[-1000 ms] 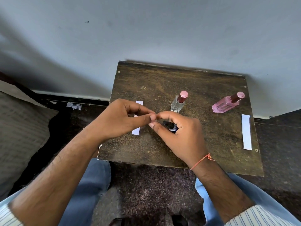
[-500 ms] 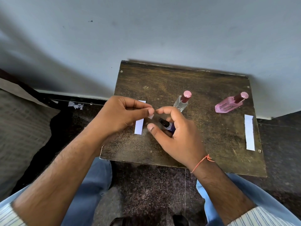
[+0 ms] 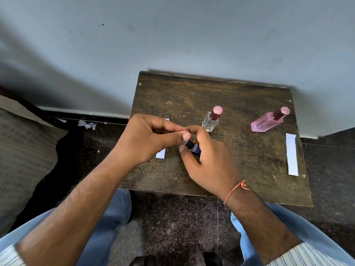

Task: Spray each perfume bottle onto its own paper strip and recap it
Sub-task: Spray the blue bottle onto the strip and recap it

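1. While a small dark blue perfume bottle (image 3: 194,147) is held tilted above the wooden table (image 3: 240,150), it is gripped by the curled fingers of the right hand (image 3: 207,162), its black neck pointing up and to the left.
2. At that neck, something small is pinched between the thumb and fingertips of the left hand (image 3: 151,139); what it is cannot be told, though a clear cap seems to sit at the bottle's tip.
3. A white paper strip (image 3: 161,153) is seen lying on the table, partly hidden under the left hand.
4. A clear bottle (image 3: 210,121) with a pink cap is stood upright just beyond the hands.
5. A pink bottle (image 3: 267,122), capped, is placed near the table's far right, with a second paper strip (image 3: 292,157) laid close to the right edge.
6. An orange thread (image 3: 235,190) is worn on the right wrist.
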`<act>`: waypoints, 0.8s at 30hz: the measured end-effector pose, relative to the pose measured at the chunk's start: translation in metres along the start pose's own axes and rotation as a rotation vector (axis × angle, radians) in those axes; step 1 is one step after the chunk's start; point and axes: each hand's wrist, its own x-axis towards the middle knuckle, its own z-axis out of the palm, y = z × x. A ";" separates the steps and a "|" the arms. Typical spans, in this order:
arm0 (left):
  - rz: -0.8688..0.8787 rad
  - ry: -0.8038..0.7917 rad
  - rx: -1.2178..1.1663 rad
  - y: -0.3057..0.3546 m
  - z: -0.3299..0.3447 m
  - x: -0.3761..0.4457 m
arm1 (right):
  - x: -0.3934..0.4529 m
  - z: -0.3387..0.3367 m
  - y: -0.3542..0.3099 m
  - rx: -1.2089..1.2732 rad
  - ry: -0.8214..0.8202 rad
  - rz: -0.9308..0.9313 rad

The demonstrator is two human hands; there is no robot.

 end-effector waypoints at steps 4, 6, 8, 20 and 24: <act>0.056 -0.008 0.016 -0.002 0.002 -0.002 | 0.001 -0.002 -0.003 -0.002 -0.036 -0.007; 0.075 -0.014 0.029 -0.002 0.001 -0.001 | 0.001 -0.003 -0.004 -0.002 -0.046 -0.015; 0.077 -0.024 0.026 -0.003 0.000 -0.001 | 0.001 -0.003 -0.004 0.018 -0.055 -0.015; 0.102 -0.040 -0.078 -0.004 -0.007 0.000 | 0.006 -0.008 -0.016 0.444 -0.136 0.095; 0.128 -0.062 -0.066 0.000 -0.014 0.000 | 0.011 -0.007 -0.022 0.886 -0.341 0.286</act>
